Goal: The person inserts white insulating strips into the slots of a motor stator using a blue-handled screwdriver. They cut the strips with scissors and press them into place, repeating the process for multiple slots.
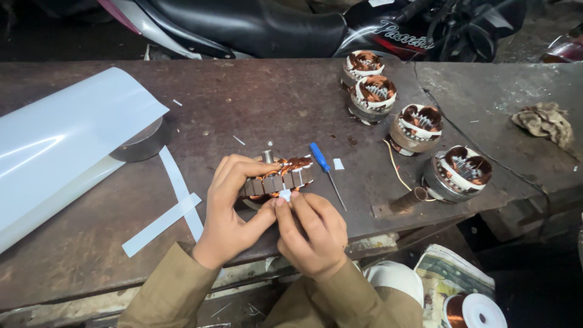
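Note:
My left hand [229,206] grips a round motor stator [280,179] with copper windings and a steel laminated rim, holding it on edge over the dark metal bench [267,103]. My right hand [313,228] pinches a small white slip of insulation paper [285,194] against the stator's lower rim. A short steel shaft [267,155] stands just behind the stator. A screwdriver with a blue handle [320,157] lies on the bench right beside it.
Several wound stators [416,126] stand in a row at the right. A large white sheet [54,146] curls over a dark roll at the left, with white cut strips [164,222] near it. A rag [545,120] lies far right. A motorcycle [261,24] stands behind the bench.

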